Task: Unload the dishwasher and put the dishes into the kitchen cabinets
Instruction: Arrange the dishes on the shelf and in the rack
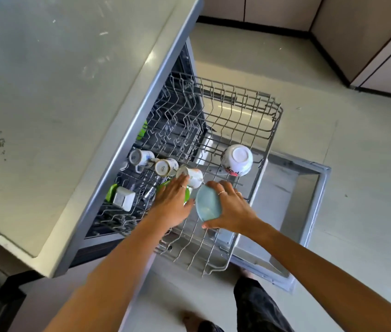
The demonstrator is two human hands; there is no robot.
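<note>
The dishwasher's upper wire rack is pulled out over the open door. My right hand grips a light blue bowl tilted on its side, fingers over its rim and thumb beneath. My left hand reaches with straight fingers over a green dish, its fingertips at a white mug lying on its side. Two more mugs lie in a row to the left. A white floral bowl sits upside down at the rack's right side.
A white square dish and a green item sit in the rack under the grey countertop, which overhangs the dishwasher on the left. Beige cabinet fronts line the far walls. My feet stand on the tiled floor.
</note>
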